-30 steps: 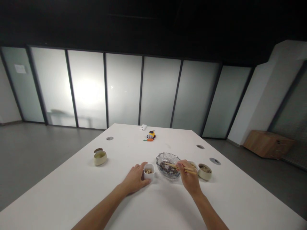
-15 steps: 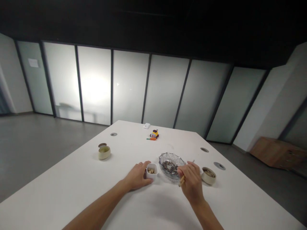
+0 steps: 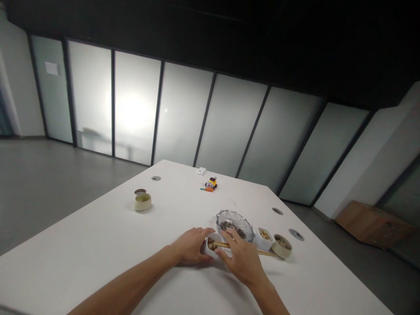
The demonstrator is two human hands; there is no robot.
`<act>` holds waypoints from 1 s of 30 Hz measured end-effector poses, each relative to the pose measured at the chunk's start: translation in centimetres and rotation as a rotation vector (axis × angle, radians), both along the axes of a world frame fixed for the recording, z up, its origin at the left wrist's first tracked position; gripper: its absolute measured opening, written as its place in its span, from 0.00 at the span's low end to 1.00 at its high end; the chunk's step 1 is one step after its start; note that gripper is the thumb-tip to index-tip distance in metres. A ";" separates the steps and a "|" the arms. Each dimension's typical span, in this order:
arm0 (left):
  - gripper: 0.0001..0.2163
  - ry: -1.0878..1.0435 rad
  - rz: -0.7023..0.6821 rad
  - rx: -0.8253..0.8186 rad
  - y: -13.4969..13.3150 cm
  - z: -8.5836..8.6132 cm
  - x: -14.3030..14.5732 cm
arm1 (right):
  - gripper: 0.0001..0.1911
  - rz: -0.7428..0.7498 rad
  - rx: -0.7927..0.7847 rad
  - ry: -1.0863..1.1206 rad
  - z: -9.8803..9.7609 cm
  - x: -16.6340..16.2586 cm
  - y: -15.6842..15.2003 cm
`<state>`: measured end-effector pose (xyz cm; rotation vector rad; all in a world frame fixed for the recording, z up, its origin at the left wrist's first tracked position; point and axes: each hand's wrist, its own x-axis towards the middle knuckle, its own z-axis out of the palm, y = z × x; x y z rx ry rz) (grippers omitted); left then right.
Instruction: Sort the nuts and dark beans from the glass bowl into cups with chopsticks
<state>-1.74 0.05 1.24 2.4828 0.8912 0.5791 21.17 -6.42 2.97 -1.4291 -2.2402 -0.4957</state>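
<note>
My left hand (image 3: 190, 247) curls around the near left side of a small white square cup (image 3: 210, 240) holding pale nuts. My right hand (image 3: 241, 258) grips wooden chopsticks (image 3: 265, 253), their tips reaching into that white cup. Just behind stands a clear glass bowl (image 3: 235, 222) with dark seeds. To its right sit a second white square cup (image 3: 264, 236) and a round beige bowl (image 3: 281, 246).
A beige bowl (image 3: 142, 202) with a dark lid (image 3: 140, 191) beside it stands at the left. A yellow toy (image 3: 211, 183) and a small white box (image 3: 201, 171) lie at the table's far end. Round cable holes (image 3: 296, 234) dot the white table (image 3: 98, 245).
My right hand moved left from the glass bowl, bringing the chopstick tips over to the white cup that my left hand holds. The camera tilted and shifted.
</note>
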 end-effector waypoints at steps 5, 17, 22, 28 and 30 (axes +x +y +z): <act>0.37 0.052 -0.032 0.070 -0.3 -0.4 0.6 | 0.24 -0.029 -0.260 -0.016 0.9 -1.6 -0.8; 0.38 0.027 0.009 -0.050 -0.1 -0.6 0.3 | 0.24 -0.118 -0.476 0.051 2.6 -1.8 -1.6; 0.25 -0.006 -0.001 -0.088 0.0 -0.4 -0.3 | 0.25 -0.336 -0.471 0.044 1.7 0.4 -3.4; 0.19 0.020 -0.029 -0.047 -0.1 0.1 -0.2 | 0.25 -0.707 -0.404 0.037 -0.9 6.8 -4.4; 0.19 0.024 -0.039 -0.037 -0.1 0.1 -0.2 | 0.25 -0.773 -0.394 0.026 -1.1 8.5 -3.9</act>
